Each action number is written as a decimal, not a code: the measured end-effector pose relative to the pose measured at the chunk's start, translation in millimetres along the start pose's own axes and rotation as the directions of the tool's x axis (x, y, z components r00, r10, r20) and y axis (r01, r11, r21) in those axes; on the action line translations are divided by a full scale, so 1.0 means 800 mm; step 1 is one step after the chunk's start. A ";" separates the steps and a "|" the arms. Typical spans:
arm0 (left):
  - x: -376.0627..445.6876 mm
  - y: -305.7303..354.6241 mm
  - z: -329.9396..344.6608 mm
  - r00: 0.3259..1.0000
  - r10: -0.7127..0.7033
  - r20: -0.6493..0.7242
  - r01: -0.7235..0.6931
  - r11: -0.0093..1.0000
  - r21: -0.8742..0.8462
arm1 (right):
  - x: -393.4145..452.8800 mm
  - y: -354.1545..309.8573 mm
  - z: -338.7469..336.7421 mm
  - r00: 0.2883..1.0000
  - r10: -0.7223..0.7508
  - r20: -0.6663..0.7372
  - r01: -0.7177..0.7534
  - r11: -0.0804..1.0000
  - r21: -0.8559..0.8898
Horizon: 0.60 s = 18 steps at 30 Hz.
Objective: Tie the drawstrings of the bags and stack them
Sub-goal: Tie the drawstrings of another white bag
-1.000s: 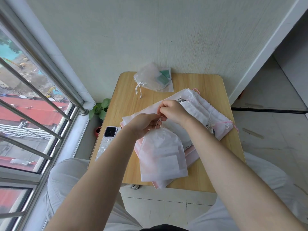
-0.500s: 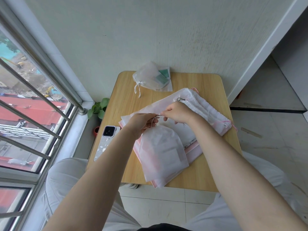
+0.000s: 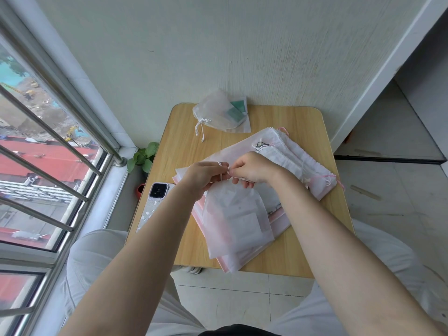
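Left hand: my left hand (image 3: 203,177) pinches the white drawstring (image 3: 224,169) between curled fingers.
Right hand: my right hand (image 3: 252,169) pinches the same cord, fingers bent.
Bag in work: the translucent white bag (image 3: 238,220) lies on a pile of bags (image 3: 291,163) on the tabletop (image 3: 298,122).
Tied bag: a tied bag (image 3: 219,112) rests at the far edge.
Phone: a phone (image 3: 155,202) lies left of the pile.

I sit in a home's enclosed balcony corner: a small light-wood bench (image 3: 298,132) against a plain pale wall (image 3: 218,44), a steel-barred window (image 3: 48,146) overlooking red rooftops, a green potted plant (image 3: 143,157) on the grey tiled floor (image 3: 388,202).
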<state>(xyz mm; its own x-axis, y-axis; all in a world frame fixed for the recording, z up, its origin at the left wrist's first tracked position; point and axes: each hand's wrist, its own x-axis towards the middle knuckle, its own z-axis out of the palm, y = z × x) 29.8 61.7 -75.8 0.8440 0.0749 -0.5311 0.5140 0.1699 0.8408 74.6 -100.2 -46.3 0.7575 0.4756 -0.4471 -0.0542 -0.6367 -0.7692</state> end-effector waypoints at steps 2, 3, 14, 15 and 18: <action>-0.001 0.001 0.001 1.000 0.000 0.012 -0.001 1.000 0.009 | 0.000 0.000 0.000 1.000 0.005 -0.014 -0.005 1.000 -0.007; -0.001 0.001 0.001 1.000 0.000 0.011 0.000 1.000 0.016 | 0.001 0.000 0.000 1.000 0.008 -0.018 -0.008 1.000 -0.006; -0.003 0.007 0.003 0.999 0.018 -0.036 -0.014 0.995 0.104 | 0.010 0.005 -0.001 0.995 0.034 -0.097 -0.036 0.999 -0.018; -0.003 0.008 0.003 0.999 0.026 -0.032 -0.022 0.992 0.125 | 0.014 0.008 -0.003 0.987 0.024 -0.159 -0.028 0.999 -0.022; -0.007 0.011 0.005 0.999 0.051 0.008 -0.051 0.984 0.173 | 0.021 0.011 -0.006 0.980 0.002 -0.198 0.013 0.997 0.071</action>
<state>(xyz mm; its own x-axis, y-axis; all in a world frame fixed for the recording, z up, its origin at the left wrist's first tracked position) 30.6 58.7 -64.8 0.8700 0.0759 -0.4871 0.4889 -0.0065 0.8723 89.8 -101.1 -58.4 0.8714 0.3447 -0.3490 -0.0907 -0.5860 -0.8052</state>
